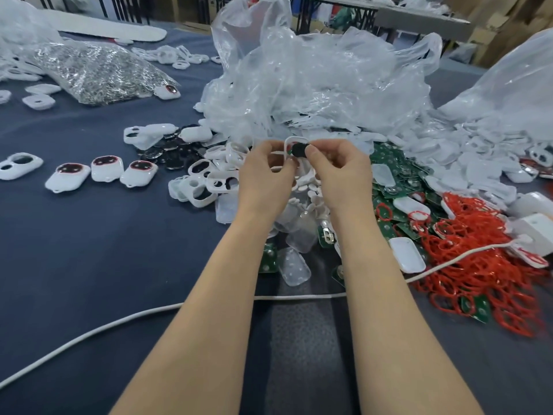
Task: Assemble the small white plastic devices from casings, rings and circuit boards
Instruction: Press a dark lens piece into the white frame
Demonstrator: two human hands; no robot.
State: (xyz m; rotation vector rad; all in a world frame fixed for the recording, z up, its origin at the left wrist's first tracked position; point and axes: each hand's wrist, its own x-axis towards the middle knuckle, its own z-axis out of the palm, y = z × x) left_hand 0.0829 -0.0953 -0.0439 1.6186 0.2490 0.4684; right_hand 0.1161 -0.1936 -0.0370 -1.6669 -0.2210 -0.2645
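While both forearms reach forward over the middle of the desk (89, 250), the left hand (263, 172) has its grip closed around a white casing (289, 144), thumb and curled fingers pinching its lower part, and holds it raised just above the heap of loose parts. The casing's long axis runs away from the person, its rounded end pointing up and forward toward the plastic bags (314, 85). The right hand (338, 169) keeps a tight fingertip grip on a black round piece (299, 150), which touches the casing's open face. Green circuit boards (389, 181) lie scattered just right of the hands, with a tangle of red rings (478, 265) farther right. Left of the hands sit black discs (167, 151) and empty white frames, and beyond them three closed white devices (106, 167) in a row. A white cable (149, 313) crosses the dark blue cloth covering the desk. A bag of silvery metal bits (98, 73) rests at the far left, and cardboard boxes (508, 25) stand at the back of the room.
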